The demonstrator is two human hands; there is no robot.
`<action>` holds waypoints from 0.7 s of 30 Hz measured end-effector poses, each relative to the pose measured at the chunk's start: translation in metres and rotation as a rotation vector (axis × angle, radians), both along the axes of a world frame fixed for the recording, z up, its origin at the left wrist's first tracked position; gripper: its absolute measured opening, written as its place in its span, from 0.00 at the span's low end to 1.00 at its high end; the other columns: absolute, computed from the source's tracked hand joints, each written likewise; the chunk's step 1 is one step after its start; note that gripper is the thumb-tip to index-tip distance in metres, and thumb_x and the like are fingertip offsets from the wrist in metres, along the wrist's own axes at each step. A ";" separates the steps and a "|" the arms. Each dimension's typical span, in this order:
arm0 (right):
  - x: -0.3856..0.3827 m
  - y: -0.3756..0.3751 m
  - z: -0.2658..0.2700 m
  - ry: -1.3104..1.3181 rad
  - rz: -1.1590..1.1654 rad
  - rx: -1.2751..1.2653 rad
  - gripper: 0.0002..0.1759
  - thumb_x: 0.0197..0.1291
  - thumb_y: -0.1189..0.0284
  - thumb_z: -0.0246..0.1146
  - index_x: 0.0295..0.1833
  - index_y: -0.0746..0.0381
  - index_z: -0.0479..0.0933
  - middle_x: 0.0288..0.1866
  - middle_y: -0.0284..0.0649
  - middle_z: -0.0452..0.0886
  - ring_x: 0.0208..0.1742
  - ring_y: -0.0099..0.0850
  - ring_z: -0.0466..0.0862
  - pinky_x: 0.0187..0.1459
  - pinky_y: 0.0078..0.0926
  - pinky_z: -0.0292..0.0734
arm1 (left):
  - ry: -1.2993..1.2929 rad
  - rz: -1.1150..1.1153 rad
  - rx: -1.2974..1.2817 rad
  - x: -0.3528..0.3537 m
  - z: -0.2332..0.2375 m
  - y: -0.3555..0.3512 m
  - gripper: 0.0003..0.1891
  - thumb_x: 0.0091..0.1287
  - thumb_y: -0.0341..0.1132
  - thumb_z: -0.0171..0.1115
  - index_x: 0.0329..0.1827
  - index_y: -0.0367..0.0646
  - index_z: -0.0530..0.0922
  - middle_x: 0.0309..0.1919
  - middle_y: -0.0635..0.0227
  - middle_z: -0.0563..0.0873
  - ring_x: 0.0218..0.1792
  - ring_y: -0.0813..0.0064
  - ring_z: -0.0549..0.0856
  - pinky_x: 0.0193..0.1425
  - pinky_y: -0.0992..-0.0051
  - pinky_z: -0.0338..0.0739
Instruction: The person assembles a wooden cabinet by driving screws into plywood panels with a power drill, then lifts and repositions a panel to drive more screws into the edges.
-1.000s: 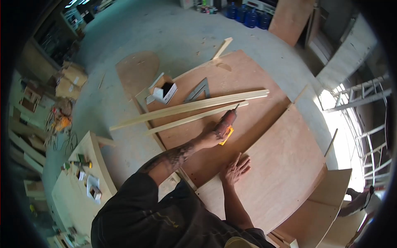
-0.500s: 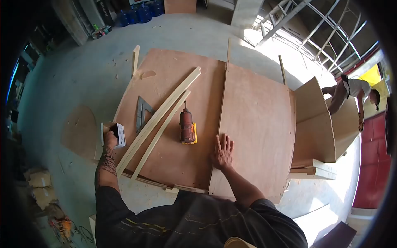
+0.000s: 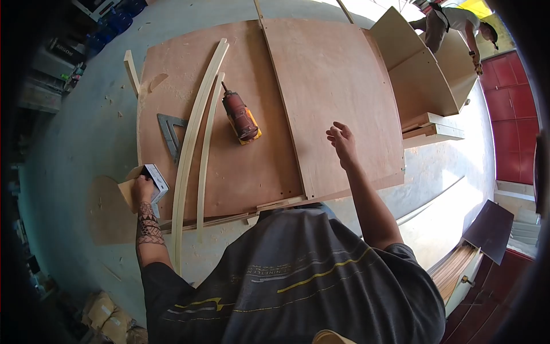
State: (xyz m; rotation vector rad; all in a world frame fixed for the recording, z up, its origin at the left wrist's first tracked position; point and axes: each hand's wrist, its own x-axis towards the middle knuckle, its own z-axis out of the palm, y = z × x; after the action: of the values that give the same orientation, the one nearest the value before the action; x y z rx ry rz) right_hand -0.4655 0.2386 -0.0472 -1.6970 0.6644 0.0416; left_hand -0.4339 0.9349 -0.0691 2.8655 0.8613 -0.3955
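My left hand [image 3: 143,190] reaches into a small open cardboard box [image 3: 156,176] at the left edge of the plywood. Its fingers are hidden by the box, so their grip does not show. Over the right-hand plywood panel [image 3: 338,74] hovers my right hand [image 3: 343,142], fingers apart and loosely bent, with nothing in it. A red cordless driver [image 3: 240,116] with a yellow base lies on the left panel [image 3: 255,172]. Beside it lie long wood strips [image 3: 197,123] and a grey speed square [image 3: 171,135].
A co-worker [image 3: 452,26] bends over plywood box parts [image 3: 421,71] at the upper right. Stacked boards [image 3: 432,132] stand below those. Brown paper packages [image 3: 109,315] lie at the lower left, and blue water jugs [image 3: 117,22] stand at the back.
My right hand has lifted off the panel and moved up and to the right. My left hand is still at the box, which appears tilted now. The whole view has shifted.
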 end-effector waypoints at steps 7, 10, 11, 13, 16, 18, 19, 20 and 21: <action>-0.073 0.002 -0.021 0.067 -0.052 0.036 0.28 0.75 0.61 0.65 0.72 0.67 0.75 0.48 0.45 0.89 0.49 0.33 0.88 0.52 0.34 0.83 | -0.096 0.066 -0.127 0.007 -0.033 0.024 0.16 0.71 0.37 0.63 0.54 0.34 0.87 0.52 0.49 0.92 0.55 0.49 0.92 0.61 0.59 0.83; -0.088 -0.003 -0.045 0.029 0.034 -0.066 0.27 0.75 0.60 0.64 0.70 0.67 0.77 0.47 0.47 0.89 0.48 0.35 0.88 0.54 0.36 0.84 | -0.097 0.103 -0.126 0.011 -0.036 0.025 0.17 0.71 0.36 0.65 0.55 0.32 0.87 0.50 0.49 0.93 0.52 0.52 0.93 0.59 0.61 0.84; -0.090 -0.001 -0.041 0.057 0.073 -0.192 0.27 0.74 0.60 0.64 0.70 0.67 0.77 0.48 0.51 0.90 0.50 0.40 0.90 0.56 0.39 0.84 | -0.092 0.117 -0.092 0.011 -0.040 0.027 0.18 0.71 0.36 0.66 0.57 0.32 0.87 0.48 0.48 0.94 0.49 0.54 0.94 0.57 0.62 0.86; -0.089 0.004 -0.019 0.068 0.128 -0.250 0.27 0.74 0.60 0.64 0.70 0.67 0.77 0.49 0.53 0.90 0.51 0.43 0.90 0.57 0.39 0.84 | -0.212 0.182 -0.270 0.012 -0.062 0.053 0.16 0.71 0.35 0.68 0.55 0.33 0.88 0.44 0.49 0.94 0.44 0.58 0.94 0.50 0.63 0.87; -0.085 0.007 -0.005 0.049 0.216 -0.299 0.27 0.73 0.61 0.64 0.69 0.67 0.77 0.51 0.57 0.90 0.55 0.48 0.91 0.58 0.41 0.84 | -0.279 0.288 -0.437 0.010 -0.042 0.048 0.10 0.72 0.35 0.71 0.46 0.35 0.88 0.33 0.55 0.92 0.31 0.71 0.91 0.28 0.67 0.86; -0.082 0.012 0.005 0.037 0.279 -0.275 0.24 0.75 0.63 0.66 0.68 0.66 0.79 0.50 0.52 0.91 0.52 0.41 0.91 0.56 0.37 0.84 | -0.410 0.141 -0.309 0.002 -0.032 0.044 0.11 0.73 0.35 0.72 0.41 0.34 0.85 0.30 0.59 0.90 0.26 0.73 0.89 0.22 0.67 0.82; -0.079 0.016 0.008 0.031 0.310 -0.290 0.24 0.75 0.62 0.65 0.68 0.65 0.79 0.50 0.51 0.91 0.51 0.41 0.91 0.56 0.37 0.84 | -0.398 0.144 -0.267 -0.001 -0.028 0.042 0.12 0.73 0.36 0.73 0.40 0.35 0.85 0.30 0.60 0.90 0.24 0.74 0.87 0.21 0.68 0.82; -0.075 0.020 0.010 0.033 0.312 -0.283 0.24 0.75 0.62 0.65 0.68 0.65 0.79 0.50 0.51 0.91 0.51 0.41 0.91 0.56 0.37 0.84 | -0.396 0.145 -0.259 -0.003 -0.032 0.045 0.12 0.73 0.36 0.73 0.40 0.35 0.85 0.30 0.60 0.90 0.24 0.74 0.87 0.21 0.68 0.82; -0.072 0.025 0.013 0.006 0.350 -0.293 0.24 0.74 0.62 0.65 0.67 0.66 0.79 0.49 0.54 0.91 0.51 0.46 0.91 0.56 0.40 0.85 | -0.438 0.183 -0.299 -0.006 -0.036 0.048 0.12 0.73 0.37 0.72 0.41 0.35 0.85 0.31 0.60 0.90 0.25 0.74 0.88 0.24 0.68 0.83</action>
State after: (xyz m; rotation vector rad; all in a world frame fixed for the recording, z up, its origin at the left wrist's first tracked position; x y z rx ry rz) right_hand -0.5378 0.2635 -0.0345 -2.0819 0.3830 0.2051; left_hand -0.4398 0.9825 -0.1053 2.4330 0.8789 0.1154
